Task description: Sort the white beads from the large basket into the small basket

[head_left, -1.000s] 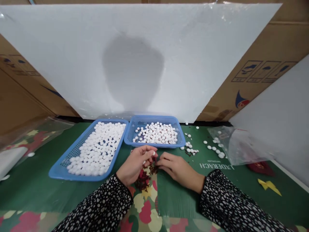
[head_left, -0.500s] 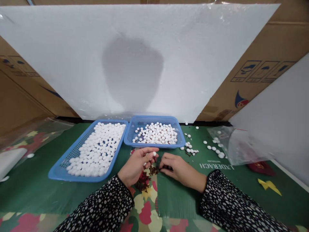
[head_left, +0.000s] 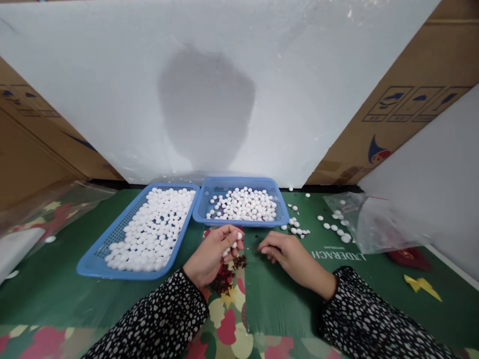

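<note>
Several white balls (head_left: pixel 234 245) are held in the curled fingers of my left hand (head_left: pixel 215 252), just in front of the right blue basket. My right hand (head_left: pixel 284 253) is over the green sheet to its right, fingers bent together; whether anything small is between the fingertips cannot be made out. Small dark red pieces (head_left: pixel 223 280) lie in a pile below my left hand. White balls (head_left: pixel 153 229) fill most of the left blue basket (head_left: pixel 90 268), and more (head_left: pixel 250 205) lie in the right blue basket (head_left: pixel 241 224).
Loose white balls (head_left: pixel 295 231) lie right of the baskets. Farther right are a clear plastic bag (head_left: pixel 377 224), a dark red item (head_left: pixel 409 259) and a yellow piece (head_left: pixel 422 286). A white panel (head_left: pixel 284 99) stands behind, against cardboard (head_left: pixel 404 65). Another clear bag (head_left: pixel 63 204) lies at left.
My right hand has moved right, away from my left hand. The fingers of my left hand have shifted, and more white balls show in them.
</note>
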`<state>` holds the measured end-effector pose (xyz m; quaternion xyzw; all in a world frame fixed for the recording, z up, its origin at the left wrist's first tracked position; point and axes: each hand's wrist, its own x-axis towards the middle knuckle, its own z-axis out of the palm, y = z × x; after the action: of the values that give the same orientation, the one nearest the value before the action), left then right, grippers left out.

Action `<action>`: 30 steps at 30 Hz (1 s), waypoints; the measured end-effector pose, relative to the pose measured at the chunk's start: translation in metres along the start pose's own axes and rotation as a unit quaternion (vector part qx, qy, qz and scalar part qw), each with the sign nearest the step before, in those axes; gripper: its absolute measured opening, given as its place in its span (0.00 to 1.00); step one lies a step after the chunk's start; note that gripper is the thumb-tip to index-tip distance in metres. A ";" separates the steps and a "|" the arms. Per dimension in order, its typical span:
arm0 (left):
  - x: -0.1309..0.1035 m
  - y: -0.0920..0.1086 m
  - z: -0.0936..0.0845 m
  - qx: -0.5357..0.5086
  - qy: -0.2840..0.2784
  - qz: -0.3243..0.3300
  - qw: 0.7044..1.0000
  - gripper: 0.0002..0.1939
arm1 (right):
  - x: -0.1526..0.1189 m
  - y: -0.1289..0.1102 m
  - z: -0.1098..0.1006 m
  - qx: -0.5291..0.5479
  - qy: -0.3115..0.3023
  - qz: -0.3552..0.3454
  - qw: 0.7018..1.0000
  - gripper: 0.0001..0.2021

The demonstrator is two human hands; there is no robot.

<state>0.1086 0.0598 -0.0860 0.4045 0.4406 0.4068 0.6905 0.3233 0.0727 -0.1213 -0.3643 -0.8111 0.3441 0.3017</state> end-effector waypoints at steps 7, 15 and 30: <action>0.002 -0.004 -0.003 0.026 -0.007 0.013 1.000 0.16 | -0.003 -0.002 -0.002 -0.096 -0.033 -0.001 0.995 0.09; 0.001 -0.005 -0.002 0.034 -0.003 0.012 0.999 0.14 | 0.002 -0.013 -0.003 0.161 0.047 0.041 0.985 0.03; 0.001 -0.007 0.004 0.044 0.012 0.040 0.998 0.15 | 0.009 -0.023 0.015 0.208 0.103 0.019 0.972 0.06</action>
<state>0.1139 0.0574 -0.0915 0.4466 0.4497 0.4192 0.6501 0.2990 0.0636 -0.1101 -0.3426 -0.6791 0.4714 0.4464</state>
